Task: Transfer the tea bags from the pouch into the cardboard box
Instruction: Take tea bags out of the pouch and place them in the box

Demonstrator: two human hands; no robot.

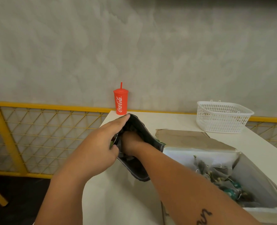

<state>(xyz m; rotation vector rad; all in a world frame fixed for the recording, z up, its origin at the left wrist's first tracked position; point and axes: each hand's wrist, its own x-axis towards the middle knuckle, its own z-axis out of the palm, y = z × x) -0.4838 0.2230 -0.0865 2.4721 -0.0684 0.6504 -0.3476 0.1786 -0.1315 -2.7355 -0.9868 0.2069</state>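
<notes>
Item: pouch (141, 161). Dark, soft-sided, lying tilted on the white table (118, 200) with its mouth toward us, just left of the box. Our left hand (102, 143) grips the near-left edge of the mouth, thumb inside and fingers along the outer rim, holding it open. Our right hand (131, 142) is pushed in past the knuckles; its fingers are hidden, so we cannot tell whether they have closed on anything. Dark shapes show around the hand inside, which we take for remaining bags, though the number cannot be read.

Item: box (251, 169). Cardboard, white inside, flaps open, one brown flap folded back toward the wall. It sits at the right of the table, touching or nearly touching the pouch.

Item: tea bags (215, 174). A loose heap lies in the box: translucent sachets with dark leaf, strings, and green tags. We judge the transfer well begun, a fair share already across, with more to fetch while the pouch holds anything. The step in hand looks like another reach for a handful.

Other stock, not involved: a red cup (120, 102) with lid and straw, upright at the table's far edge by the wall; a white basket (222, 117) at the far right, its contents, if any, not visible.
</notes>
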